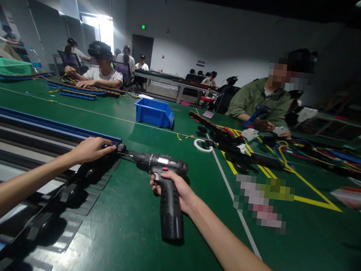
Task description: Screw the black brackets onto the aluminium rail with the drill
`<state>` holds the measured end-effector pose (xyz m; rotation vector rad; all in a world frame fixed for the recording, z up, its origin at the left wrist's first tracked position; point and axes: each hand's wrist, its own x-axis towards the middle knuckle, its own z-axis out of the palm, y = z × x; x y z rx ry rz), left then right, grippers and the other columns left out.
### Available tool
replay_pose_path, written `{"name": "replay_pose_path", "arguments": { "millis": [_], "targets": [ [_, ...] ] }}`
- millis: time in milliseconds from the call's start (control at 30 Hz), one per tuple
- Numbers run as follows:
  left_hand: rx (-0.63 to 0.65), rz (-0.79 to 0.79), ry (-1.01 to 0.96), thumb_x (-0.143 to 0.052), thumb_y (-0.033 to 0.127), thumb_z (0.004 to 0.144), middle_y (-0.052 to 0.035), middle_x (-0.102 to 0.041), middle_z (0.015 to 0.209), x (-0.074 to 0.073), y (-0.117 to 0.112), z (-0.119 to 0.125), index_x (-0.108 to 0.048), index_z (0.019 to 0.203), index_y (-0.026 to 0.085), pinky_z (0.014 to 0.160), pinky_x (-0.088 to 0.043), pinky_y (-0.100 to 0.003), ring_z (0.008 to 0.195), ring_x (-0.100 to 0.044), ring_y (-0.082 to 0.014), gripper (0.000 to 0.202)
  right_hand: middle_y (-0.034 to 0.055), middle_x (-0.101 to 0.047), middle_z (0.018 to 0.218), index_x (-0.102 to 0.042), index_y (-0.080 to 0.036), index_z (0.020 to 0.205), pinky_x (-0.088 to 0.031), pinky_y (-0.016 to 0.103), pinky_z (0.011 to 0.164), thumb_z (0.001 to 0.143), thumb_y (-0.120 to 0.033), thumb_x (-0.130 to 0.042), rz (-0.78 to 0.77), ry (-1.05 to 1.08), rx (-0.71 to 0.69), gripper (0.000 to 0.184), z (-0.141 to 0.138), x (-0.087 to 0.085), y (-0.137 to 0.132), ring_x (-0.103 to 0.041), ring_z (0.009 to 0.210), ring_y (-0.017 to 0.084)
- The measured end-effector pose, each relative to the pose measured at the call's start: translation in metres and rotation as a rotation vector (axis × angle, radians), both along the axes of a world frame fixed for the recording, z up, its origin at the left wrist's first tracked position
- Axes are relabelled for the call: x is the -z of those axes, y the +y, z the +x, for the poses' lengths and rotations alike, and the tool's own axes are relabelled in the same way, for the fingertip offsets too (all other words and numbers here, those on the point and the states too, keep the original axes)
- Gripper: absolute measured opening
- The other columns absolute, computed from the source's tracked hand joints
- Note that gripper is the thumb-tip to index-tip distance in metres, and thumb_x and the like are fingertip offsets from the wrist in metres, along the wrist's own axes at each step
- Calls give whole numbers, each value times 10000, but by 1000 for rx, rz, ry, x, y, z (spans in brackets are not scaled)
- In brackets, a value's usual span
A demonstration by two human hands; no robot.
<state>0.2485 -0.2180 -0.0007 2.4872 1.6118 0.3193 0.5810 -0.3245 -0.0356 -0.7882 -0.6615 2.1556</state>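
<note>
My right hand (183, 191) grips a black cordless drill (170, 212) by its handle, fingers wrapped around near the trigger. The drill lies level, its bit pointing left at a small black end part (121, 148) on a long blue-edged bar (70, 129). My left hand (91, 149) pinches that end part, thumb and fingers closed at the bar's tip. Whether the bit touches it, I cannot tell. Several dark bars lie side by side beneath my left arm, with black end fittings (41, 227) and slotted flat plates (70, 231) along their right ends.
A blue bin (154, 112) stands mid-table on the green tabletop (121, 250). Cable bundles and black strips (225, 140) lie at right, beside a white ring (203, 145). Co-workers sit across the table, one (259, 96) with a drill, another (104, 72) at left. A green basket (4, 68) stands far left.
</note>
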Motion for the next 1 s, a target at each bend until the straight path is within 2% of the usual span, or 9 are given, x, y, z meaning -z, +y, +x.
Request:
{"name": "replay_pose_path", "arguments": {
  "millis": [367, 500, 667, 867, 1000],
  "targets": [
    [31, 0, 29, -350, 634, 901, -45, -718, 826, 2, 3, -2, -702, 1063, 256, 626, -360, -272, 740, -644, -247, 541, 74, -628, 727, -616, -74, 831, -535, 198, 645, 815, -218, -554, -22, 8, 28, 157, -4, -6, -1, -611, 653, 120],
    [26, 1, 47, -347, 632, 900, -46, -712, 801, 3, 4, -2, -706, 1041, 257, 629, -363, -274, 728, -641, -247, 539, 102, -655, 797, -629, -56, 910, -530, 189, 629, 819, -215, -557, -23, -10, 59, 196, -4, -6, -2, -637, 706, 134],
    [14, -7, 38, -357, 623, 893, -51, -720, 817, 1, 2, 0, -707, 1066, 261, 646, -381, -280, 751, -652, -254, 532, 145, -669, 884, -632, -11, 1000, -530, 180, 657, 818, -259, -586, -13, -19, 27, 311, -1, -1, -1, -664, 742, 146],
    [-27, -39, -41, -444, 606, 833, -58, -725, 794, -4, -1, 2, -729, 1040, 266, 680, -412, -289, 784, -663, -276, 489, 92, -641, 779, -622, -63, 891, -517, 187, 659, 813, -267, -593, -3, 0, -16, 221, -1, 1, 1, -636, 706, 130],
    [-15, -33, -30, -422, 607, 849, -59, -720, 795, -3, 0, 2, -720, 1051, 254, 656, -396, -284, 759, -655, -266, 505, 66, -616, 717, -605, -79, 841, -512, 196, 673, 809, -270, -598, -3, 23, -15, 194, -3, 1, 1, -611, 663, 118]
  ]
}}
